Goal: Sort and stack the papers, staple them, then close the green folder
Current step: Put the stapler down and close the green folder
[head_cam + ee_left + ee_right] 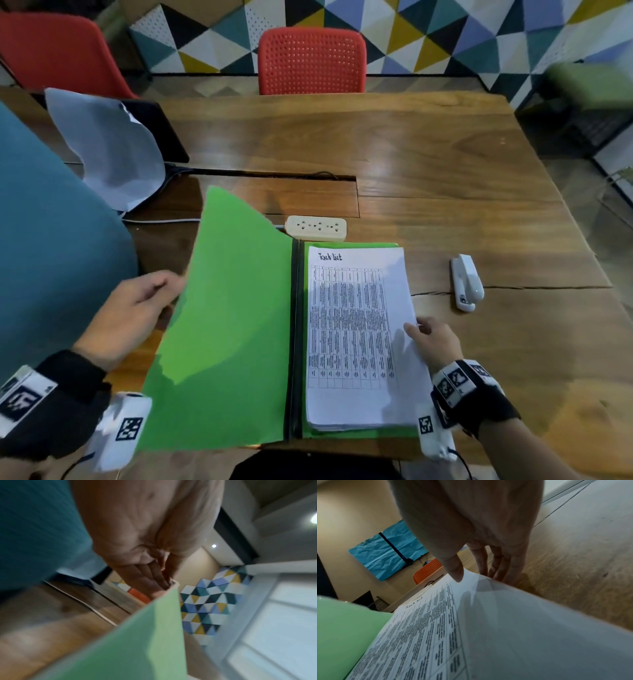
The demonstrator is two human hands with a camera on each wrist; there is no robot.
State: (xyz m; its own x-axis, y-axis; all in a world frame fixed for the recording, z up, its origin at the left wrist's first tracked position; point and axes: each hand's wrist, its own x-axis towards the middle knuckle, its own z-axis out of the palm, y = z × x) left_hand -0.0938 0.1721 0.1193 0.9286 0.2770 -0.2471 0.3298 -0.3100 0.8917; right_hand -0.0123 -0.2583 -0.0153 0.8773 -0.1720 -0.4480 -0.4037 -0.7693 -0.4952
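The papers (356,329) are stacked in the right half of the open folder (233,329) on the bench (445,164). Their right edge is pinched by the right hand (436,339), likely to keep them square. The cover is held up by the left hand (137,315), fingers curled on its edge. The stapler (466,281) is kept near, untouched.

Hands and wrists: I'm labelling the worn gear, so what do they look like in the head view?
Both hands are bare. The left hand has a black wrist wrap with a square black-and-white marker, plus a white camera block bearing another marker. The right hand wears a black strap with several such markers, a small white block and a thin black cable.
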